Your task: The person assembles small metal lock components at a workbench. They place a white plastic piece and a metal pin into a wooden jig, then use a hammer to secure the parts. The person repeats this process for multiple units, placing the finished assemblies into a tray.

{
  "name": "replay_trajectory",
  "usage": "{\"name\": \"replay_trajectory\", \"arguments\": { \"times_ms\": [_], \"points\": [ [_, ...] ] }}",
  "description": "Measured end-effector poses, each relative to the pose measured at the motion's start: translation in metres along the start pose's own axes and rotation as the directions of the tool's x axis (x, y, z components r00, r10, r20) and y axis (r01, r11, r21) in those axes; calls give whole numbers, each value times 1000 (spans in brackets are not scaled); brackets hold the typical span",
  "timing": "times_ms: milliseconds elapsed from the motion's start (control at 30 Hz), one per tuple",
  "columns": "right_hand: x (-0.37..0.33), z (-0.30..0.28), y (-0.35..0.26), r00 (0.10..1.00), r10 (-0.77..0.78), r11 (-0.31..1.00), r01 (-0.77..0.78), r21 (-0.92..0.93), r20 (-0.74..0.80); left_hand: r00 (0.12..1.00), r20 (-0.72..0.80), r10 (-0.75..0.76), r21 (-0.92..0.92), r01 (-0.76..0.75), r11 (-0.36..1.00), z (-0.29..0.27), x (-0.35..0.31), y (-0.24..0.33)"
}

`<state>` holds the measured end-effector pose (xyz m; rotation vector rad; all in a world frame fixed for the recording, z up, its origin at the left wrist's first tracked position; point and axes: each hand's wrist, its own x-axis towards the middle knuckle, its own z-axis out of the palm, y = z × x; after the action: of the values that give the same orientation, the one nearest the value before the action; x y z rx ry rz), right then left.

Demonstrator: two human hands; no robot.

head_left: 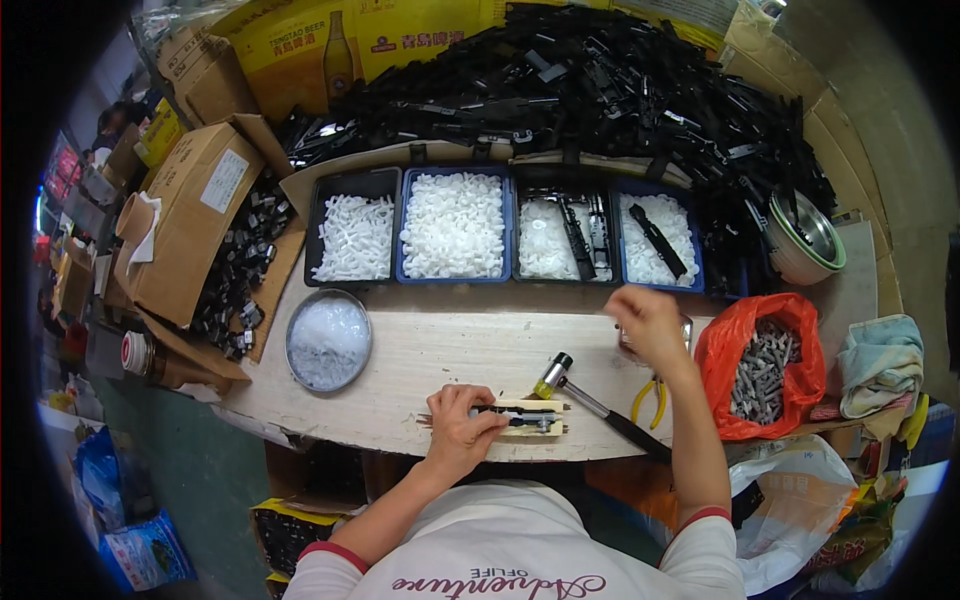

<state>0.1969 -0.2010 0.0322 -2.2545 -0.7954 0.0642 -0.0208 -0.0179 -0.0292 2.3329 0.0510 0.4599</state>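
My left hand (462, 428) is closed on a long black-and-metal hinge-like part (520, 415), which lies in a pale wooden block (545, 431) at the table's front edge. Raised to the right is my right hand (648, 325), its fingers curled together and slightly blurred; what they hold, if anything, is hidden. Partly behind that hand is a small container (686, 330). Between the hands lies a mallet (607, 412) with a yellow-and-black head. Yellow-handled pliers (650, 402) rest beside its handle, below my right forearm.
Behind stand bins of white plastic pieces (452, 225), two with black parts on top. A heap of black parts (590, 80) rises beyond. Left are a round metal dish (328, 341) and a carton (190, 235); right, a red bag (715, 350) of grey metal pieces and stacked bowls (805, 240).
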Motion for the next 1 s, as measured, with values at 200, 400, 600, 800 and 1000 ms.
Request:
{"name": "replay_trajectory", "arguments": {
  "times_ms": [200,400,600,800,1000],
  "points": [
    [38,-44,32,938,32,948,-137,-286,-344,1000,3,17,-12,-17,1000,0,-1,-1],
    [64,6,9,954,-298,792,237,-563,-17,1000,20,0,-7,0,1000,-2,-1,-1],
    [95,9,9,911,-385,568,361,-740,148,1000,0,19,1,-19,1000,-2,-1,1],
    [88,-14,-4,804,-585,628,362,-689,-111,1000,-8,21,-1,-21,1000,-2,-1,2],
    [35,-10,-30,924,-354,934,343,-98,-143,997,-45,56,13,-56,998,1,-3,-1]
  ]
}}
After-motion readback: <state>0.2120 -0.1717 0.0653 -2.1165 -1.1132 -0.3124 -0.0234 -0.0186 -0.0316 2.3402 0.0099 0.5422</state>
